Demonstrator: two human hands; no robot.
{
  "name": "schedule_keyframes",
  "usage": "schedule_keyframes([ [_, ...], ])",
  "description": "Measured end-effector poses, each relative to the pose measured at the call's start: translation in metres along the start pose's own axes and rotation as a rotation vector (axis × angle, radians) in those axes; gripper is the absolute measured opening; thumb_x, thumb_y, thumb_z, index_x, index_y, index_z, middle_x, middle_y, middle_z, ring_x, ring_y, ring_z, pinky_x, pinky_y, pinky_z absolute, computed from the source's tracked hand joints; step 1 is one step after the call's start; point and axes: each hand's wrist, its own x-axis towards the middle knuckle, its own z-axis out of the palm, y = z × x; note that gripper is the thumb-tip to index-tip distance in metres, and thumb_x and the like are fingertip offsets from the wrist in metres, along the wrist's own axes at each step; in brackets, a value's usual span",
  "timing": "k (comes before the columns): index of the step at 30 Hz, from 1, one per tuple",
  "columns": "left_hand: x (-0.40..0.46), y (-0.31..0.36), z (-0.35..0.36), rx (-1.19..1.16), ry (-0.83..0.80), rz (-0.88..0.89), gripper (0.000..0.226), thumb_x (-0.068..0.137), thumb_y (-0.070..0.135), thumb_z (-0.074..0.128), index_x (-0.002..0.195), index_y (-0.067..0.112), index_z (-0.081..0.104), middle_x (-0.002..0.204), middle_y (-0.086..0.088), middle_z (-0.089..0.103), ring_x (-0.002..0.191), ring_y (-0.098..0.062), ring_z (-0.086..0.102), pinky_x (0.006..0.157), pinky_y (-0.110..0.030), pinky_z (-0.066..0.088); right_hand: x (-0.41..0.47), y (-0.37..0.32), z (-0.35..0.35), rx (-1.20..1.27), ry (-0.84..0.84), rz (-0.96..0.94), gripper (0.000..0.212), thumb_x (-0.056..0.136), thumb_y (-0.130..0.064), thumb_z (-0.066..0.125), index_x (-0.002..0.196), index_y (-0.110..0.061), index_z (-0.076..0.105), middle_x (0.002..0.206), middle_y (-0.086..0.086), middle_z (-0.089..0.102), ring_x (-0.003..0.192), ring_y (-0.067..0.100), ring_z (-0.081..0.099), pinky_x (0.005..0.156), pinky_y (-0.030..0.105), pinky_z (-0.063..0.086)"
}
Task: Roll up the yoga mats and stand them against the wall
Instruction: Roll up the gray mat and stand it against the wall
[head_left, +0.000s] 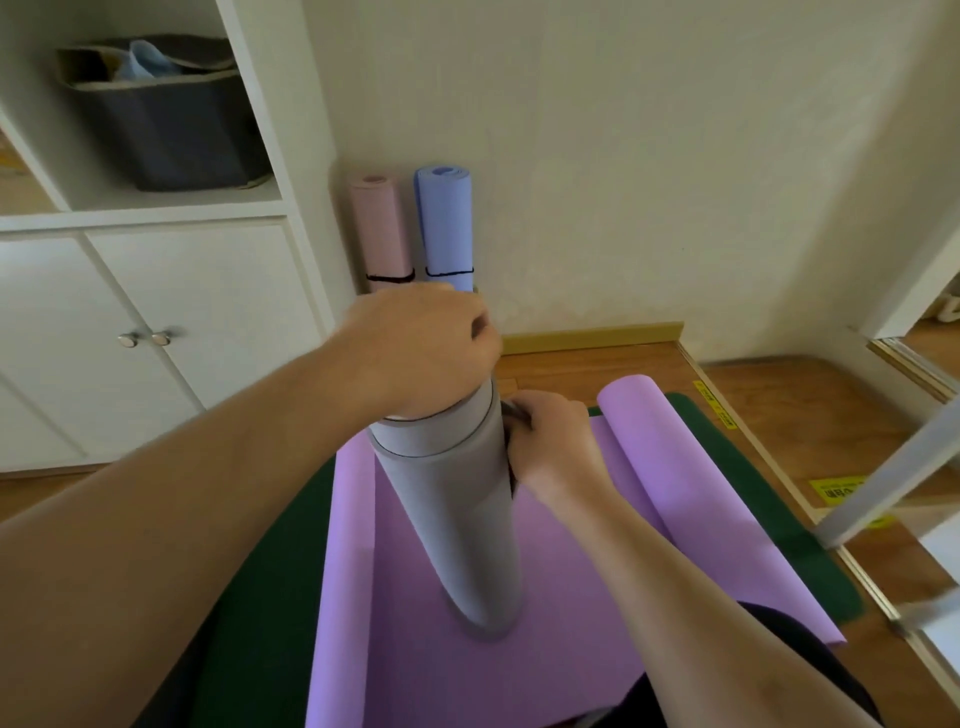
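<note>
A rolled grey yoga mat (467, 530) stands upright on a flat purple mat (561, 597). My left hand (426, 353) grips the top of the grey roll. My right hand (556, 447) is at the roll's right side and pinches a black band (511, 415) against it. A rolled pink mat (376, 228) and a rolled blue mat (445, 228), each with a black band around it, stand in the corner against the wall. The purple mat's right edge curls up into a loose roll (654, 447). A dark green mat (789, 519) lies under the purple one.
A white cabinet (197, 322) with doors and an open shelf holding a dark bin (161, 130) stands at the left. Wooden floor (769, 400) with a metal threshold strip runs along the right. A pale bar (893, 478) crosses the right edge.
</note>
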Motion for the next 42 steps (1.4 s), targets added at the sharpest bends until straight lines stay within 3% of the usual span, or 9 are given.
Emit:
schedule_keyframes([
  [5, 0.002, 0.021, -0.012, 0.034, -0.021, 0.04, 0.03, 0.1, 0.038, 0.032, 0.073, 0.028, 0.043, 0.079, 0.007, 0.051, 0.071, -0.016, 0.049, 0.066, -0.038, 0.041, -0.006, -0.01, -0.015, 0.107, 0.071, -0.017, 0.023, 0.087, -0.005, 0.048, 0.066, -0.008, 0.054, 0.054, -0.003, 0.054, 0.06, 0.016, 0.029, 0.047, 0.03, 0.024],
  [11, -0.006, 0.032, -0.006, 0.055, -0.011, 0.071, 0.032, 0.097, 0.042, 0.027, 0.099, 0.033, 0.057, 0.089, 0.008, 0.056, 0.08, -0.02, 0.058, 0.075, -0.043, 0.053, -0.011, -0.005, -0.021, 0.165, 0.068, 0.002, 0.016, 0.085, -0.002, 0.048, 0.07, 0.0, 0.053, 0.056, -0.002, 0.043, 0.061, 0.011, 0.024, 0.05, 0.029, 0.018],
  [17, -0.021, 0.035, 0.015, 0.043, -0.022, 0.051, 0.039, 0.101, 0.045, 0.024, 0.119, 0.034, 0.058, 0.114, 0.009, 0.058, 0.098, -0.02, 0.057, 0.083, -0.047, 0.054, -0.01, -0.004, -0.023, 0.143, 0.035, 0.015, 0.017, 0.086, -0.002, 0.049, 0.072, 0.003, 0.057, 0.066, 0.016, 0.06, 0.055, 0.011, 0.031, 0.045, 0.026, 0.022],
  [21, -0.03, 0.027, 0.037, 0.016, -0.05, 0.08, 0.045, 0.102, 0.049, 0.024, 0.134, 0.036, 0.052, 0.13, 0.008, 0.057, 0.113, -0.018, 0.054, 0.095, -0.045, 0.051, -0.01, -0.006, -0.022, 0.103, -0.007, -0.043, 0.024, 0.09, -0.001, 0.048, 0.074, -0.002, 0.066, 0.069, 0.011, 0.068, 0.055, 0.006, 0.043, 0.045, 0.019, 0.032],
  [24, -0.033, 0.023, 0.034, 0.014, -0.106, 0.112, 0.058, 0.095, 0.065, 0.021, 0.138, 0.036, 0.046, 0.139, 0.008, 0.052, 0.122, -0.018, 0.049, 0.104, -0.045, 0.043, -0.01, -0.007, -0.023, 0.091, -0.034, -0.054, 0.029, 0.089, 0.0, 0.05, 0.064, -0.01, 0.059, 0.056, 0.0, 0.059, 0.051, 0.004, 0.046, 0.043, 0.016, 0.033],
  [28, -0.038, 0.03, 0.029, 0.116, -0.113, 0.09, 0.072, 0.084, 0.078, 0.027, 0.137, 0.032, 0.041, 0.137, 0.003, 0.049, 0.126, -0.024, 0.046, 0.111, -0.05, 0.037, -0.01, -0.008, -0.021, 0.211, -0.009, -0.01, 0.02, 0.084, -0.006, 0.058, 0.066, 0.0, 0.053, 0.053, -0.008, 0.045, 0.054, 0.009, 0.028, 0.046, 0.021, 0.024],
  [31, -0.047, 0.042, 0.029, 0.14, -0.067, -0.047, 0.064, 0.085, 0.07, 0.042, 0.133, 0.027, 0.037, 0.127, -0.002, 0.046, 0.121, -0.028, 0.046, 0.106, -0.061, 0.041, -0.008, -0.008, -0.02, 0.295, 0.038, 0.029, 0.018, 0.085, -0.009, 0.062, 0.068, -0.002, 0.059, 0.055, -0.006, 0.05, 0.058, 0.01, 0.033, 0.047, 0.025, 0.028],
  [35, -0.052, 0.044, 0.027, 0.094, -0.04, -0.033, 0.062, 0.082, 0.071, 0.045, 0.125, 0.028, 0.041, 0.114, 0.002, 0.047, 0.106, -0.024, 0.05, 0.086, -0.05, 0.054, -0.006, -0.006, -0.021, 0.309, 0.053, 0.035, 0.017, 0.085, -0.01, 0.064, 0.073, 0.001, 0.061, 0.06, 0.0, 0.053, 0.059, 0.012, 0.036, 0.05, 0.032, 0.031],
  [42, -0.03, 0.039, 0.035, 0.082, -0.106, 0.072, 0.069, 0.078, 0.072, 0.034, 0.132, 0.029, 0.044, 0.122, 0.004, 0.052, 0.111, -0.022, 0.051, 0.092, -0.045, 0.05, -0.001, -0.005, -0.037, 0.192, 0.045, -0.065, 0.019, 0.083, -0.005, 0.064, 0.065, -0.003, 0.06, 0.052, -0.006, 0.044, 0.057, 0.011, 0.027, 0.049, 0.031, 0.026],
])
